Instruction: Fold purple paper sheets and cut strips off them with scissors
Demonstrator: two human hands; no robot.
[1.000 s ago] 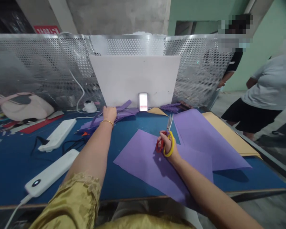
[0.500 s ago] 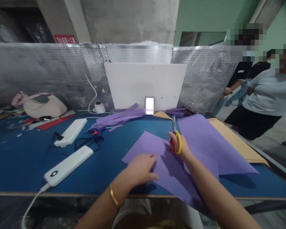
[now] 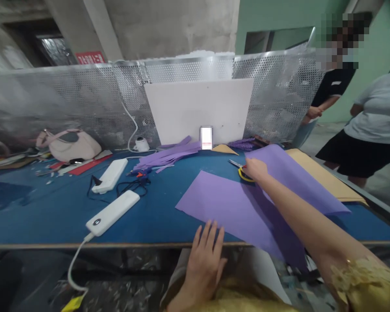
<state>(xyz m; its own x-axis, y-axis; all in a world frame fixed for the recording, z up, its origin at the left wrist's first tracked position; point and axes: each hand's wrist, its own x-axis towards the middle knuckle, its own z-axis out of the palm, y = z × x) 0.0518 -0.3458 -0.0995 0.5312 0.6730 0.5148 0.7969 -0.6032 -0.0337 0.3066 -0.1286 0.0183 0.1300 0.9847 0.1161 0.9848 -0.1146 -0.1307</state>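
My right hand (image 3: pixel 257 169) is closed around the handles of a pair of scissors (image 3: pixel 243 172) with yellow and red grips. Their blades point left, over the far part of the work surface. Below them lies a purple paper sheet (image 3: pixel 214 197), its near edge hanging over the table's front. A second, curled purple sheet (image 3: pixel 287 177) is just right of my right hand. My left hand (image 3: pixel 205 255) has its fingers stretched out, palm down, with the fingertips by the near edge of the first sheet. I cannot tell whether they touch it.
On the blue table (image 3: pixel 162 212) are purple paper strips (image 3: pixel 169 154), a glue gun (image 3: pixel 139 173), a white power strip (image 3: pixel 110 175) and a white power bank (image 3: pixel 113 212). A lit phone (image 3: pixel 206 138) leans on a white board (image 3: pixel 198 108). Two people stand at right.
My right hand has moved up and right with the scissors, whose blades swung from pointing away to pointing left. My left hand has come off the sheet toward my lap, fingers straightened.
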